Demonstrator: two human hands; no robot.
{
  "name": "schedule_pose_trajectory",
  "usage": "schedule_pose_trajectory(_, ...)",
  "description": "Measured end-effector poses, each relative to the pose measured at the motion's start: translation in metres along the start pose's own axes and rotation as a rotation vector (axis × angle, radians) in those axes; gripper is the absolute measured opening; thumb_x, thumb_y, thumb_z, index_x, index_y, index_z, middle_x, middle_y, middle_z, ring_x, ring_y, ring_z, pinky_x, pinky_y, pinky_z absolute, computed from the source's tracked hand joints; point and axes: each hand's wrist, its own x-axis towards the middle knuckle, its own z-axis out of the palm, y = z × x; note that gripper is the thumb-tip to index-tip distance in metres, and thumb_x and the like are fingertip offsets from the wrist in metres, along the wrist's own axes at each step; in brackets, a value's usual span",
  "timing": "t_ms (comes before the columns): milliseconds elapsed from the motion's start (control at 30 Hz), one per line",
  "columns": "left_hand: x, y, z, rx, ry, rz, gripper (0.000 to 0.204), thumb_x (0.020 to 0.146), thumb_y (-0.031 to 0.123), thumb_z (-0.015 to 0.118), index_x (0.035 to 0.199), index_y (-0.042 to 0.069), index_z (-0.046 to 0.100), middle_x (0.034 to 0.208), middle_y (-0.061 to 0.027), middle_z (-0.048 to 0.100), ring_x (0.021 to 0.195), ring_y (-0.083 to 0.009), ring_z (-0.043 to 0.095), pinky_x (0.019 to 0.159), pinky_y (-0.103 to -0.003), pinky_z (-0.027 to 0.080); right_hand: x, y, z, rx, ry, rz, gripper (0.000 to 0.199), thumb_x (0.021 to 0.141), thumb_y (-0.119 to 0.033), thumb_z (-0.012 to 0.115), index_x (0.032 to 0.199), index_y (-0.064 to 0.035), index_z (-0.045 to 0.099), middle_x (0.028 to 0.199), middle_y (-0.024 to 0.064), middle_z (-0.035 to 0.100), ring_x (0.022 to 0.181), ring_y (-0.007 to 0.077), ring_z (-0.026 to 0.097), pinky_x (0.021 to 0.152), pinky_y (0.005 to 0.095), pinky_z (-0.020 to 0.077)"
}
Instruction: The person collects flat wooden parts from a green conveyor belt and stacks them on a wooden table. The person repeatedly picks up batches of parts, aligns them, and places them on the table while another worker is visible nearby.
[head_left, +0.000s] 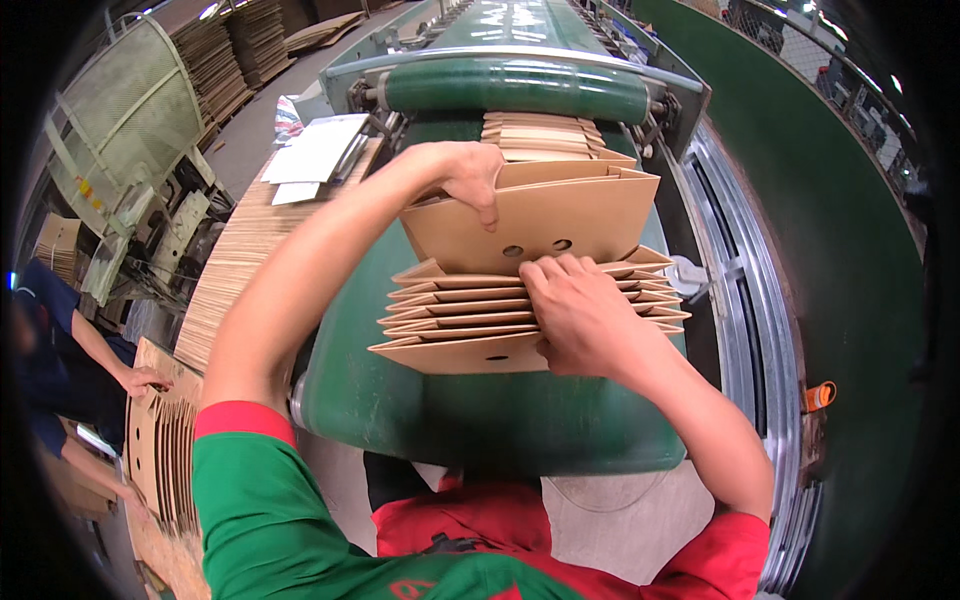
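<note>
My left hand (470, 180) grips a brown folded cardboard box (590, 215) by its left side, thumb on the near face and the other fingers hidden behind. Two round holes show low on that face. Nearer to me, a row of folded cardboard boxes (440, 355) stands on edge, packed one behind another. My right hand (580, 310) is closed over the middle of this row, with its fingertips at the foot of the held box. All of them rest on a green conveyor belt (420, 420).
Beyond the held box, more folded cardboard (545, 140) lies under a green roller (515, 90). White sheets (315, 155) lie on a cardboard stack (245, 245) at the left. A co-worker's hand (145, 380) touches another cardboard bundle (175, 465). Metal rails (745, 300) run along the right.
</note>
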Motion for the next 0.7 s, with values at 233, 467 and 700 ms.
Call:
schedule_pose_trajectory(233,-0.004,-0.011,-0.009,-0.202,-0.062,0.1,0.062,0.066,0.024,0.091,0.122,0.003,0.075,0.109,-0.0144,0.08,0.091,-0.0263,0.077,0.081,-0.04,0.063,0.032,0.018,-0.007,0.015,-0.082,-0.05,0.042,0.066,-0.015,0.083,0.096,0.0004,0.058,0.09,0.0191,0.072,0.09,0.039,0.072,0.083,0.0475,0.0574)
schedule_pose_trajectory(467,-0.047,0.022,0.014,-0.079,-0.199,0.274,0.065,0.077,0.025,0.076,0.132,-0.004,0.06,0.101,-0.0224,0.074,0.094,-0.0329,0.072,0.083,-0.042,0.057,0.01,-0.003,-0.053,-0.138,-0.007,-0.166,0.05,0.064,-0.022,0.088,0.105,0.0,0.069,0.125,0.0201,0.063,0.124,0.0389,0.057,0.111,0.0524,0.0388)
schedule_pose_trajectory(700,-0.055,-0.011,0.002,-0.652,-0.397,0.1,0.093,0.091,0.057,0.077,0.16,0.004,0.044,0.144,-0.0248,0.06,0.127,-0.0309,0.063,0.1,-0.047,0.054,0.02,0.018,-0.033,-0.084,0.025,-0.173,0.067,0.058,-0.028,0.094,0.114,-0.0003,0.068,0.148,0.0237,0.046,0.142,0.0441,0.042,0.124,0.0583,0.0308)
